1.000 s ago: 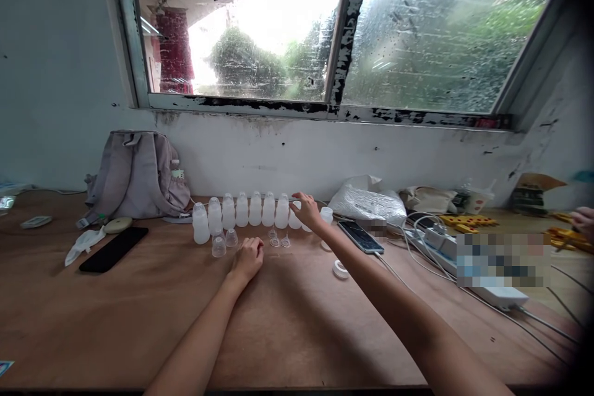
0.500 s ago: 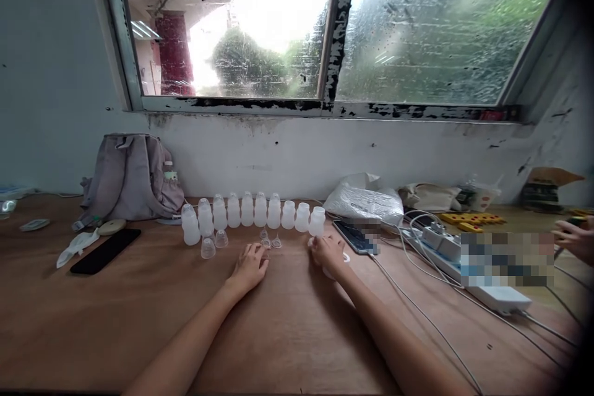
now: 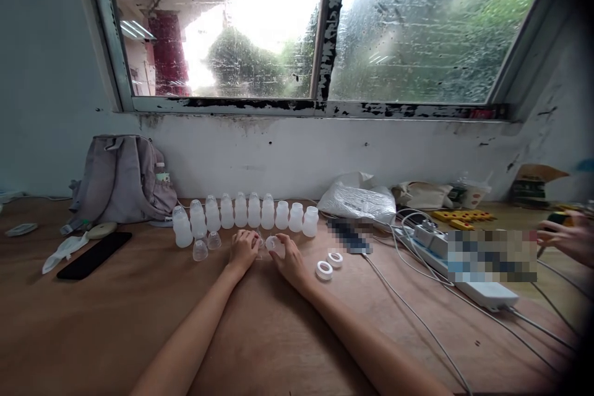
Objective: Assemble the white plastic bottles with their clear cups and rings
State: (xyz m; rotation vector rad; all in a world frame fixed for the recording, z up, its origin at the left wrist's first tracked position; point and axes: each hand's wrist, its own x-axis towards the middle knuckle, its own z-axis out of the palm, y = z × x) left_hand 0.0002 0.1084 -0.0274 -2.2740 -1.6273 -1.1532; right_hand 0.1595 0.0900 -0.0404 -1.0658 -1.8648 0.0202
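Observation:
Along the back of the table stands a row of frosted baby bottles [image 3: 241, 211], most with clear dome caps on and a few at the right end uncapped. My right hand [image 3: 291, 263] holds a clear dome cap [image 3: 273, 244] between thumb and fingers. Just left of it, my left hand [image 3: 244, 250] rests low on the table with curled fingers, beside small clear bottle teats [image 3: 260, 244] partly hidden by the hands. Whatever its fingertips hold is hidden. Two white collar rings [image 3: 323, 270] lie right of my right forearm. Two loose clear caps [image 3: 200, 250] stand left of my left hand.
A charging phone [image 3: 350, 238] and a white power strip [image 3: 492, 294] with cables lie at the right. Another person's hand [image 3: 570, 238] shows at the right edge. On the left are a black phone [image 3: 95, 255] and a grey backpack [image 3: 123, 179].
My right hand has moved left from beside the row's right end with the clear cap, uncovering the white rings. My left hand stays near the teats. The view has shifted slightly right.

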